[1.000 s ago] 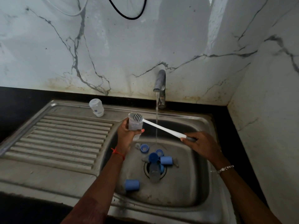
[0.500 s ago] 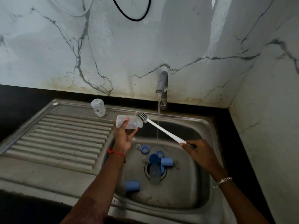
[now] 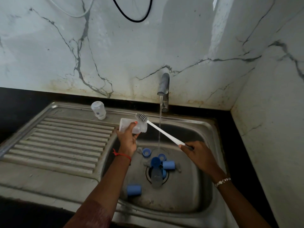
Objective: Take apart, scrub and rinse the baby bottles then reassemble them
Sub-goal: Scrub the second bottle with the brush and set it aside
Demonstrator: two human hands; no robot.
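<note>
Left grip (image 3: pixel 127 140), centre of frame: fingers curled round the clear bottle (image 3: pixel 141 128), clamped on its body. The bottle lies on its side above the left edge of the sink basin (image 3: pixel 205 129), mouth toward the right. No writing is legible on it.

Right grip (image 3: pixel 195 153), right of centre: closed round the lower end of the white brush (image 3: pixel 162 131). The handle slants up and left, and the dark bristle head sits outside the bottle, just above its mouth end. I cannot tell whether they touch.

The tap (image 3: pixel 163 84) runs, and the stream (image 3: pixel 159 139) passes close to the handle.

A second bottle (image 3: pixel 98 110) stands at the upper edge of the drainboard (image 3: pixel 62 140), with a small unreadable blue mark.

In the basin:
- blue ring (image 3: pixel 146 152), below the left grip
- blue cap (image 3: pixel 134 190), lower left
- blue parts (image 3: pixel 168 165), clustered at the drain
- third bottle (image 3: pixel 156 177), lying across the drain
</note>
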